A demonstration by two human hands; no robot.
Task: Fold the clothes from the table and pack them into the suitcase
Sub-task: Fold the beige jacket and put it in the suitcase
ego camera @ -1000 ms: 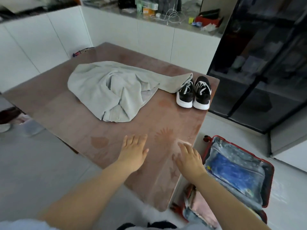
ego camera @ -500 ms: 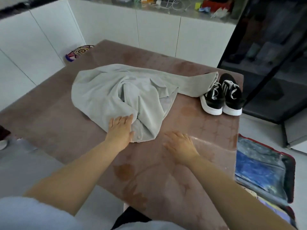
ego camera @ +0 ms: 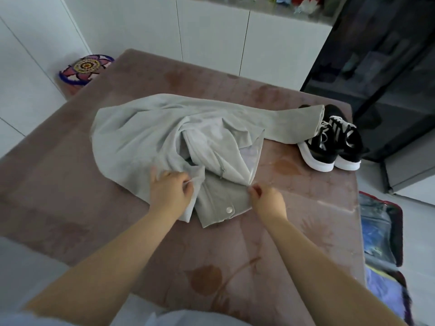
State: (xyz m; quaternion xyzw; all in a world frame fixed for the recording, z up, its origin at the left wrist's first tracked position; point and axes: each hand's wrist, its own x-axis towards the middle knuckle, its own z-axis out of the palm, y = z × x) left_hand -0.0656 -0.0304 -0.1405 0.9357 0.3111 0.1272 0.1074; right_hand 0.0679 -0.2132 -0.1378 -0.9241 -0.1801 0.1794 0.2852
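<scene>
While the open suitcase lies on the floor right of the surface, the crumpled grey trousers on it are pinched at the waistband by the left hand and the right hand; beyond, one leg is laid against black-and-white sneakers.

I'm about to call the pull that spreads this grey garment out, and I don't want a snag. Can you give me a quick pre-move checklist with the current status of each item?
1. Left hand grip on the grey garment: ok, it pinches a fabric edge.
2. Right hand grip: ok, it pinches the edge by the zip.
3. Garment lying flat: not ok, it is bunched and creased in the middle.
4. Far end free of the sneakers: not ok, it lies against them.
5. Suitcase open: ok, it is open on the floor beside the table.
6. Room left inside it: cannot tell, it is mostly out of frame.
</scene>
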